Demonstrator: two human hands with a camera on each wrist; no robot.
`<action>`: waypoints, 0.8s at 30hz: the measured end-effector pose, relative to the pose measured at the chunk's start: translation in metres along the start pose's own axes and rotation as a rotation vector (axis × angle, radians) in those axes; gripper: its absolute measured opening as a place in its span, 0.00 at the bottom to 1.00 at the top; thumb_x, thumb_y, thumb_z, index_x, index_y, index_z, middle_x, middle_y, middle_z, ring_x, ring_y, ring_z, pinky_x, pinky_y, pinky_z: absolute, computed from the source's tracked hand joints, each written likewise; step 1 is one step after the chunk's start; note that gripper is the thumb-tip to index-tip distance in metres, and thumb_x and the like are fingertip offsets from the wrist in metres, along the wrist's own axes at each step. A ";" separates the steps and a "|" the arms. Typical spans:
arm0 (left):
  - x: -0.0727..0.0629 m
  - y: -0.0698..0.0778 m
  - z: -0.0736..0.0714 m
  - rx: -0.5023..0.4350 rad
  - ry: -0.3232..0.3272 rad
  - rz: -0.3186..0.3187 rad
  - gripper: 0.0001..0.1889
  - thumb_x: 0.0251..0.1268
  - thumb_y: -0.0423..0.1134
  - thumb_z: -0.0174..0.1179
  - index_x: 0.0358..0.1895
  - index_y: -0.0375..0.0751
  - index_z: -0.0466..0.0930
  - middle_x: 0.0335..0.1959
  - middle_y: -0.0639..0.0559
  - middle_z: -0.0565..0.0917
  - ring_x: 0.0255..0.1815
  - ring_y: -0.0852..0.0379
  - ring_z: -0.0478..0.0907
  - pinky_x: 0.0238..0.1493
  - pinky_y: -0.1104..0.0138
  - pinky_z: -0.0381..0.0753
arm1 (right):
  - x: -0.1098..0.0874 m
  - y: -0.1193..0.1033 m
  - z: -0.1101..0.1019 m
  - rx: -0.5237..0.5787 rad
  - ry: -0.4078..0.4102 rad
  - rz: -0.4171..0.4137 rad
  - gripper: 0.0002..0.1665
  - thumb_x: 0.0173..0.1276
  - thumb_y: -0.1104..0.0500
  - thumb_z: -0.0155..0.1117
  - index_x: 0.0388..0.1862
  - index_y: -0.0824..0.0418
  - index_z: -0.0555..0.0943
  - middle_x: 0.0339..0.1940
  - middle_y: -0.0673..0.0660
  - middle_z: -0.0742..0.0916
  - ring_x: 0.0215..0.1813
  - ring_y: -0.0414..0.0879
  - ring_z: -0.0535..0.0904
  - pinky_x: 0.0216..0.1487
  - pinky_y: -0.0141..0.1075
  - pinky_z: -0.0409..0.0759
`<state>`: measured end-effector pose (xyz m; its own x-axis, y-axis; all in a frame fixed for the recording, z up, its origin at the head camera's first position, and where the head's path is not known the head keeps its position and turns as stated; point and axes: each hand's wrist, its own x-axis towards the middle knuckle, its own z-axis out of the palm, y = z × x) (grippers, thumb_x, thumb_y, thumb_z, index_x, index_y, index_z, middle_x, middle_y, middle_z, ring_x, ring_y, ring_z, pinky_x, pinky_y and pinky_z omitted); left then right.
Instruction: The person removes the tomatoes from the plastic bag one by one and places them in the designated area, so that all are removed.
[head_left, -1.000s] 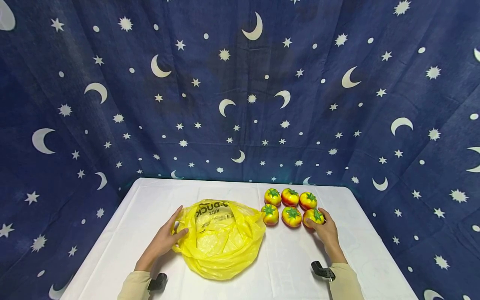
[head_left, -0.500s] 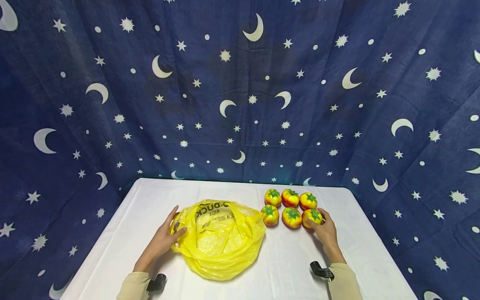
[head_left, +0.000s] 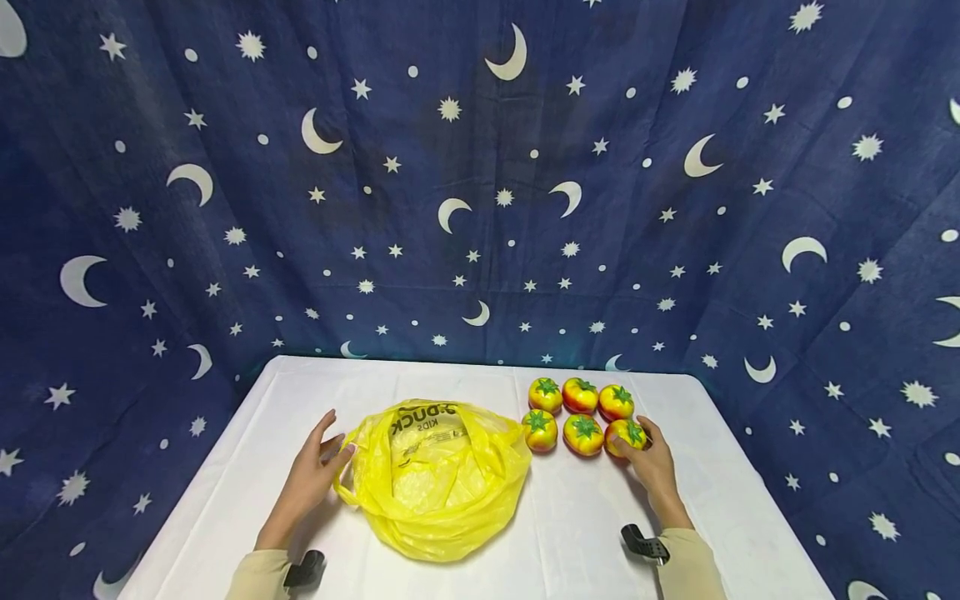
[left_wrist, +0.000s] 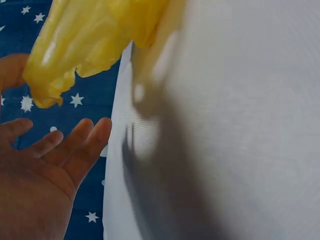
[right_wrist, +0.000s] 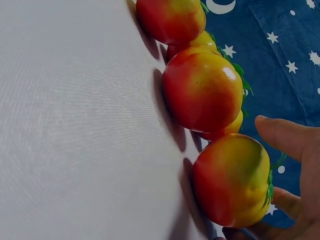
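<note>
A yellow plastic bag [head_left: 450,521] stands on the table with its mouth turned up and dark lettering inside. My left hand [head_left: 311,471] is at the bag's left edge, fingers spread and holding nothing. In the left wrist view, the thumb lies close against the bag's hanging edge [left_wrist: 107,35]; whether it touches cannot be told. My right hand [head_left: 654,465] is around the near right red-and-yellow tomato [head_left: 619,431], which rests on the table. The right wrist view shows the thumb [right_wrist: 282,135] apart from that tomato, with the other fingers partly hidden behind it.
Several more tomatoes [head_left: 583,433] with green leafy tops sit in two rows between the bag and my right hand. A white cloth covers the table [head_left: 577,533]. Behind it hangs a dark blue curtain [head_left: 480,250] with moons and stars.
My left hand has let go of the bag's left edge and drawn back to the left, and a loop of the bag hangs there. The right hand stays around the same tomato.
</note>
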<state>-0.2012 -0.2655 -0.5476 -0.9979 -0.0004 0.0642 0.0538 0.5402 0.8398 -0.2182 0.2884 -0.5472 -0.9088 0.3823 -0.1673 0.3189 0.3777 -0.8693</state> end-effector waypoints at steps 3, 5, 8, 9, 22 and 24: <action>-0.001 0.003 -0.002 -0.009 0.025 0.012 0.41 0.71 0.49 0.57 0.80 0.47 0.44 0.79 0.38 0.52 0.71 0.36 0.68 0.65 0.43 0.74 | 0.000 0.000 -0.001 0.003 0.005 0.004 0.53 0.63 0.48 0.68 0.80 0.58 0.52 0.78 0.70 0.59 0.78 0.67 0.54 0.79 0.59 0.52; -0.001 0.005 -0.002 -0.012 0.033 0.018 0.40 0.72 0.48 0.57 0.80 0.46 0.44 0.79 0.38 0.52 0.71 0.36 0.68 0.65 0.45 0.75 | 0.000 0.002 -0.003 0.002 0.008 0.010 0.53 0.63 0.46 0.68 0.80 0.58 0.52 0.78 0.70 0.58 0.78 0.67 0.54 0.79 0.59 0.52; -0.001 0.008 -0.002 -0.024 0.037 0.026 0.39 0.72 0.46 0.56 0.80 0.47 0.45 0.79 0.37 0.53 0.72 0.36 0.67 0.64 0.45 0.75 | 0.000 0.002 -0.005 -0.009 0.009 0.020 0.54 0.63 0.44 0.67 0.80 0.57 0.51 0.79 0.71 0.57 0.78 0.68 0.53 0.79 0.59 0.53; -0.001 0.010 -0.002 -0.026 0.039 0.033 0.39 0.72 0.46 0.56 0.80 0.47 0.45 0.79 0.37 0.53 0.72 0.35 0.66 0.65 0.45 0.75 | -0.001 0.002 -0.005 -0.013 0.013 0.022 0.53 0.64 0.44 0.67 0.80 0.57 0.51 0.79 0.71 0.57 0.78 0.68 0.53 0.78 0.60 0.54; -0.004 0.040 -0.003 0.099 0.117 0.290 0.33 0.71 0.44 0.58 0.76 0.49 0.58 0.78 0.41 0.58 0.75 0.35 0.61 0.66 0.37 0.70 | -0.021 -0.026 -0.010 -0.070 0.206 -0.219 0.33 0.74 0.47 0.54 0.72 0.60 0.66 0.76 0.68 0.63 0.77 0.67 0.58 0.76 0.62 0.56; -0.006 0.046 -0.003 0.154 0.130 0.313 0.33 0.70 0.44 0.59 0.76 0.50 0.59 0.78 0.43 0.59 0.75 0.35 0.61 0.67 0.36 0.68 | -0.026 -0.032 -0.008 -0.082 0.220 -0.265 0.31 0.75 0.49 0.54 0.71 0.61 0.67 0.76 0.68 0.64 0.77 0.66 0.57 0.77 0.62 0.55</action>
<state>-0.1929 -0.2431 -0.5072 -0.9207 0.0830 0.3815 0.3398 0.6516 0.6782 -0.2026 0.2735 -0.5112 -0.8861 0.4310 0.1707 0.1087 0.5512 -0.8273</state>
